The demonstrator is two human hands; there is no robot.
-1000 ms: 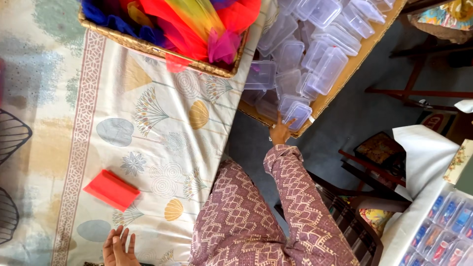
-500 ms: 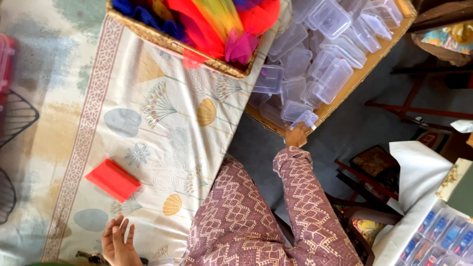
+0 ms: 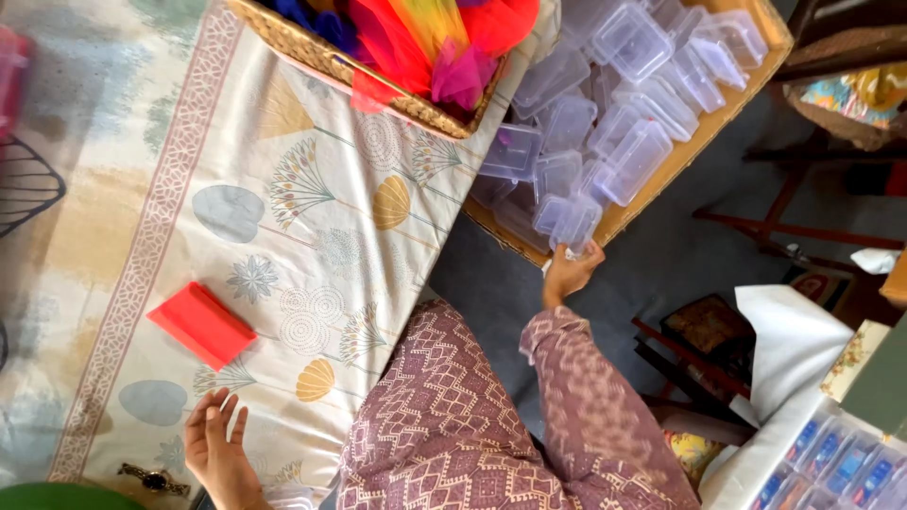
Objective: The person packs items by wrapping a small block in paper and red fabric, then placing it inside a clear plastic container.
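Reaching for a box

My right hand (image 3: pixel 570 274) grips a clear box (image 3: pixel 567 222), fingers half hidden; my left hand (image 3: pixel 215 449) rests open on the tablecloth (image 3: pixel 283 246).

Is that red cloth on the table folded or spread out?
Folded. The red cloth lies as a small, flat rectangle with straight edges on the patterned tablecloth, apart from the left hand.

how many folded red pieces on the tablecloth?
1. The folded red piece lies flat on the patterned tablecloth, up from the left hand and apart from it. Red fabric in the wicker basket is loose; more may be hidden there.
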